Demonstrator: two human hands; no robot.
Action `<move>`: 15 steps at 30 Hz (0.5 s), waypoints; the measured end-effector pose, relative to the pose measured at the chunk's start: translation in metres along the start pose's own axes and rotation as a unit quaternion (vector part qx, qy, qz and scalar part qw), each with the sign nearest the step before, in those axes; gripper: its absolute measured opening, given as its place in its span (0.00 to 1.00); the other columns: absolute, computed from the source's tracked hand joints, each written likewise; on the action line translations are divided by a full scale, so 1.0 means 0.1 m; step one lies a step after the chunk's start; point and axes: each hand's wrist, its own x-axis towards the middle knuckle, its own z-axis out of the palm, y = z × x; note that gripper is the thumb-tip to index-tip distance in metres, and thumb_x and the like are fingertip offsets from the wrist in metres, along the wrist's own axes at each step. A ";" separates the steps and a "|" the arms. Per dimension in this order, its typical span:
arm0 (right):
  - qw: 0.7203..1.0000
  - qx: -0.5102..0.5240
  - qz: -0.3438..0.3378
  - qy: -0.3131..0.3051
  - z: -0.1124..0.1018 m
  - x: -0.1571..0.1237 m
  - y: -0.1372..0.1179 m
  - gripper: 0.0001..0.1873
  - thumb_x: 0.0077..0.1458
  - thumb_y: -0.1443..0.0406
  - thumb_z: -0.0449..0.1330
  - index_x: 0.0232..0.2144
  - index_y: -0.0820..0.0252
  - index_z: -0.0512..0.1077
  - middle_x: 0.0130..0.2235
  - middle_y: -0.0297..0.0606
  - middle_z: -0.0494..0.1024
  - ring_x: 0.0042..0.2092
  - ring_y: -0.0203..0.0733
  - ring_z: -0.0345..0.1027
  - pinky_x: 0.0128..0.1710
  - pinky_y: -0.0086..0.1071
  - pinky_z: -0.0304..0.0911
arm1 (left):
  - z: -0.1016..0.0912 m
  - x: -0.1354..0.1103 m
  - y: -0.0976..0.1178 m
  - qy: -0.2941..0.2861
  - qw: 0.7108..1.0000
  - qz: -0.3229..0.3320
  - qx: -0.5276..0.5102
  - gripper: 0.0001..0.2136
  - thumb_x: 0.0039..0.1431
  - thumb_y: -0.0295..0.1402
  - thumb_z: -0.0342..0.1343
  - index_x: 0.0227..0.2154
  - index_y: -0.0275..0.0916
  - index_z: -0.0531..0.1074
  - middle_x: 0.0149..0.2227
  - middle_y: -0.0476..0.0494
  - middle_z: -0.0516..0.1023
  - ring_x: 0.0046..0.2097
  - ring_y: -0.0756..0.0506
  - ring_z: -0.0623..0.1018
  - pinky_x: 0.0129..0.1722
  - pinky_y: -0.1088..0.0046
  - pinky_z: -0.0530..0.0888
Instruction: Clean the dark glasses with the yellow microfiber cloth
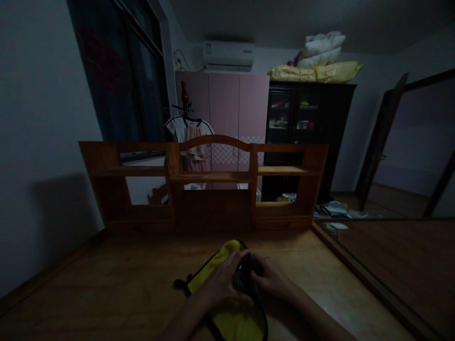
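Note:
A yellow pouch (pixel 241 322) with black edging lies flat on the wooden desk, a dark tab sticking out on its left side. Over the pouch, both hands hold a dark, rounded object (pixel 243 275) with a shiny spot; its kind cannot be made out in the dim light. My left hand (pixel 225 278) is curved around its left side, thumb below and fingers above. My right hand (pixel 268 275) grips it from the right, with the thumb against it and the other fingers partly hidden behind.
A low wooden shelf unit (pixel 213 177) stands along the desk's (pixel 124 270) far edge. The desk has a raised rim (pixel 355 265) on the right and meets a white wall on the left. Wardrobes, a clothes stand and an open door stand beyond.

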 end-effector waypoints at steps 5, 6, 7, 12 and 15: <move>0.998 -0.067 0.000 0.002 0.03 0.01 0.06 0.12 0.60 0.63 0.52 0.39 0.62 0.73 0.31 0.38 0.79 0.31 0.40 0.71 0.30 0.28 0.60 | 0.02 0.00 -0.05 -0.016 1.000 0.001 -0.001 0.55 0.34 0.43 0.74 0.65 0.52 0.48 0.61 0.42 0.62 0.59 0.36 0.66 0.58 0.59 0.65; 0.997 -0.071 0.008 0.001 0.02 0.02 0.05 0.12 0.60 0.64 0.51 0.38 0.62 0.73 0.31 0.38 0.80 0.31 0.41 0.72 0.30 0.28 0.60 | 0.02 0.00 -0.06 -0.016 1.000 0.000 0.000 0.54 0.35 0.40 0.73 0.65 0.52 0.48 0.61 0.42 0.62 0.59 0.36 0.66 0.58 0.60 0.65; 0.997 -0.072 0.016 0.001 0.02 0.02 0.04 0.12 0.60 0.64 0.51 0.37 0.62 0.74 0.32 0.39 0.80 0.31 0.41 0.73 0.31 0.28 0.60 | 0.03 0.00 -0.06 -0.015 1.000 0.000 0.001 0.53 0.36 0.38 0.73 0.65 0.51 0.48 0.61 0.42 0.62 0.60 0.37 0.66 0.58 0.60 0.65; 0.997 -0.065 0.039 0.004 0.00 0.04 -0.02 0.14 0.61 0.64 0.50 0.37 0.62 0.75 0.32 0.40 0.81 0.32 0.42 0.74 0.32 0.29 0.61 | 0.03 0.00 -0.05 -0.006 1.000 -0.001 0.008 0.50 0.38 0.36 0.71 0.64 0.50 0.50 0.60 0.43 0.64 0.59 0.37 0.67 0.58 0.61 0.65; 0.997 -0.063 0.032 0.001 0.00 0.03 -0.01 0.15 0.62 0.64 0.49 0.38 0.62 0.75 0.34 0.42 0.81 0.33 0.43 0.74 0.33 0.30 0.62 | 0.03 0.00 -0.04 0.003 1.000 -0.002 0.007 0.48 0.39 0.38 0.70 0.64 0.49 0.51 0.60 0.42 0.64 0.59 0.37 0.67 0.58 0.60 0.66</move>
